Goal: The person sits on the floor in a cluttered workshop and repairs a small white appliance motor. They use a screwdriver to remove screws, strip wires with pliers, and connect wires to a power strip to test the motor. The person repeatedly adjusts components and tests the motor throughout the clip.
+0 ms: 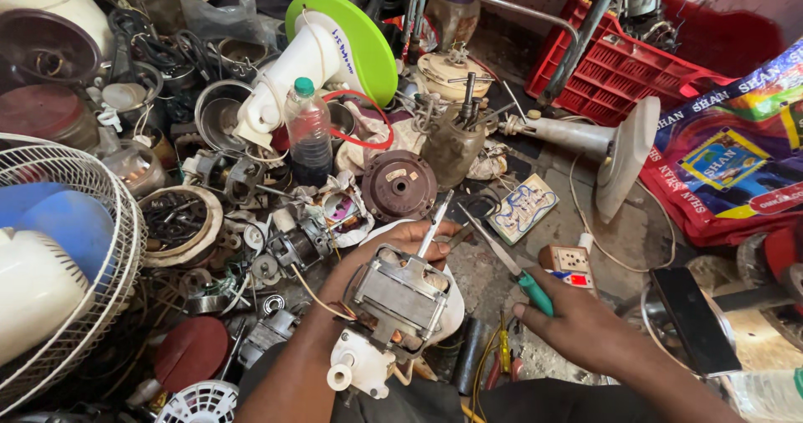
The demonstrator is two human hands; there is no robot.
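Gripping the fan motor (400,293) from behind, my left hand (393,247) curls around it to keep its shaft pointing up and steady. Right of the motor, my right hand (577,327) pinches a green-handled screwdriver (510,264), its tip angled toward the motor, perhaps touching it. Beyond the motor lies a brown rotor cap (399,185).

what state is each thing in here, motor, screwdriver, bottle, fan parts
fan motor: bare, casing off, shaft up, held in left hand
green-handled screwdriver: gripped in right hand, tip raised toward the motor
plastic bottle: upright, green cap on, part full of dark liquid
fan guard: wire cage on its side, blue blades inside
pedestal fan stand: tipped over on the floor
red crate: tilted
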